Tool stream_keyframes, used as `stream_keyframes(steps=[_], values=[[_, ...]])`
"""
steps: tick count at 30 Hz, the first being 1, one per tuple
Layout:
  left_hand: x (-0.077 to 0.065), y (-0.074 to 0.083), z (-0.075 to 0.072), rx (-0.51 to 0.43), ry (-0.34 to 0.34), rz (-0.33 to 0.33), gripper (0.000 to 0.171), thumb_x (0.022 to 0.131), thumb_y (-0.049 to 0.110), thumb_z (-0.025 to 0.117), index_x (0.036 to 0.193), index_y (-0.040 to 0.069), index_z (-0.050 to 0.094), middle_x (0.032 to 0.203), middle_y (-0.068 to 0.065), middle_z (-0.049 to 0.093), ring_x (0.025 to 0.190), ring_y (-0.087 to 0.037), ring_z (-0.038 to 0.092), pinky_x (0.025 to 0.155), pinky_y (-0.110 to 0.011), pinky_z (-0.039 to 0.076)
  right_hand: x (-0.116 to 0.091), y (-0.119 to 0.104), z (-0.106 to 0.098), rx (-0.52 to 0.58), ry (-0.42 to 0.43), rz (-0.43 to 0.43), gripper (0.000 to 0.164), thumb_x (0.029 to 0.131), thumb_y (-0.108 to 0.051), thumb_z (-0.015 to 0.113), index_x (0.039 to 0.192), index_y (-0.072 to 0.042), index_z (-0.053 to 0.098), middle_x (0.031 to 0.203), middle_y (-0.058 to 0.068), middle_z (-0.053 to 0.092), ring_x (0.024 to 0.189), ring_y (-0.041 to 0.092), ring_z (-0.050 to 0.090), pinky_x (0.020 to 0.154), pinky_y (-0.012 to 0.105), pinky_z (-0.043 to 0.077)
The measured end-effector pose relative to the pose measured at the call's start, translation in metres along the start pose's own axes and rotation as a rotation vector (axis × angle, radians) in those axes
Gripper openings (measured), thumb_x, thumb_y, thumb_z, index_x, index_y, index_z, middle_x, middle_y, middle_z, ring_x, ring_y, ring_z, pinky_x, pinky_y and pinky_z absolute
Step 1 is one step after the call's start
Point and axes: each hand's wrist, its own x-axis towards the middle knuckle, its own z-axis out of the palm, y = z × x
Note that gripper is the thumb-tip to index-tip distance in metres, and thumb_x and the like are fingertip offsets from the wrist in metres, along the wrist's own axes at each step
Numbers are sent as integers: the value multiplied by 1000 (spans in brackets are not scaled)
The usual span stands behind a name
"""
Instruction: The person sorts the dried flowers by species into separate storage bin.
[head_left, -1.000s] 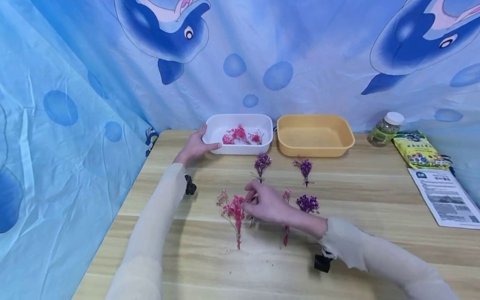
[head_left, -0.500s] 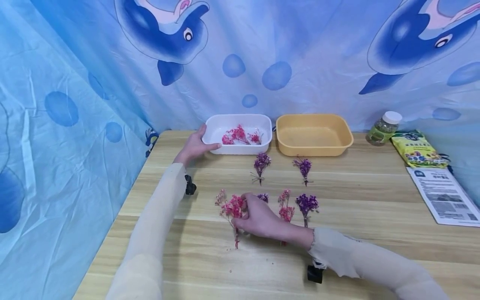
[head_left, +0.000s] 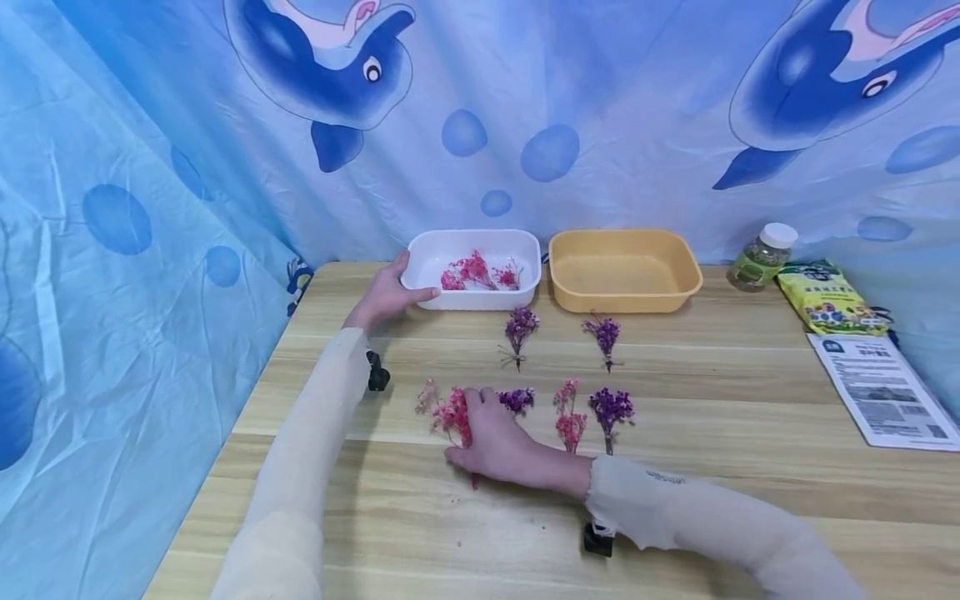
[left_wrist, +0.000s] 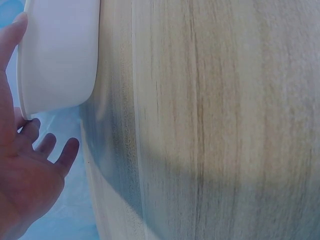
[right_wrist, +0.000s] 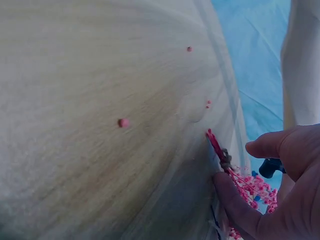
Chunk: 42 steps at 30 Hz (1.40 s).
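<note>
My left hand [head_left: 381, 297] holds the left end of a white plastic basin [head_left: 480, 302], thumb on its front and fingers by the rim. Pink dried flowers [head_left: 474, 268] lie inside that basin. Over the table, my right hand [head_left: 501, 443] reaches across a small bunch of pink dried flowers [head_left: 450, 412]. In the right wrist view its thumb and forefinger stand apart beside the tied red stems [right_wrist: 216, 145]. Close behind this hand shows a purple bunch [head_left: 517, 400], its stems hidden. Another pink bunch [head_left: 571, 421] lies right of it, partly covered by the forearm.
More purple bunches [head_left: 521, 327] lie before the basins and at the right [head_left: 611, 407]. A yellow basin [head_left: 626, 302] stands beside the white one. A lidded jar [head_left: 761, 260], yellow packet [head_left: 832, 300] and printed sheet [head_left: 885, 390] sit at the right. A blue curtain [head_left: 495, 158] hangs behind.
My right hand has moved left and toward the near side, from beside the pink bunch to over it, and the purple bunch behind has come into view. My left hand stays at the white basin.
</note>
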Motion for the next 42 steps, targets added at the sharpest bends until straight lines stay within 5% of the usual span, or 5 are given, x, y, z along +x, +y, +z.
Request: stream_keyframes(steps=[8,17,25,35,42], values=[[1,1,-2,5,0,-11,115,81,46,82,160,6,9,166,-11,8,151,-29,10,121,-43,14,6,-2,9,-39,-4,-23,75,75,-13,87,133,10,45,107,20,54,56,12,50,48,14,47],[-1,1,0,18,9,-9,115,80,46,83,160,5,11,166,-12,10,151,-30,11,121,-43,14,5,-2,11,-116,-1,-77,69,74,2,78,134,7,44,106,19,59,63,19,57,52,18,51],[0,0,-1,7,12,-1,115,80,44,84,160,5,11,165,-13,11,150,-30,12,121,-43,15,-2,-2,1,-40,18,-150,75,75,3,77,141,7,41,108,15,61,68,13,55,58,16,52],[-1,-1,-2,11,7,2,116,80,44,84,159,4,9,165,-13,9,150,-30,11,121,-42,13,-1,2,-30,71,35,-186,80,79,7,74,149,2,35,71,-3,56,48,6,48,40,18,46],[-3,1,-1,18,12,12,115,81,43,83,159,2,9,165,-15,10,150,-32,14,121,-43,15,3,12,-49,155,-12,-148,81,82,6,74,151,-2,32,105,13,67,59,8,57,48,21,53]])
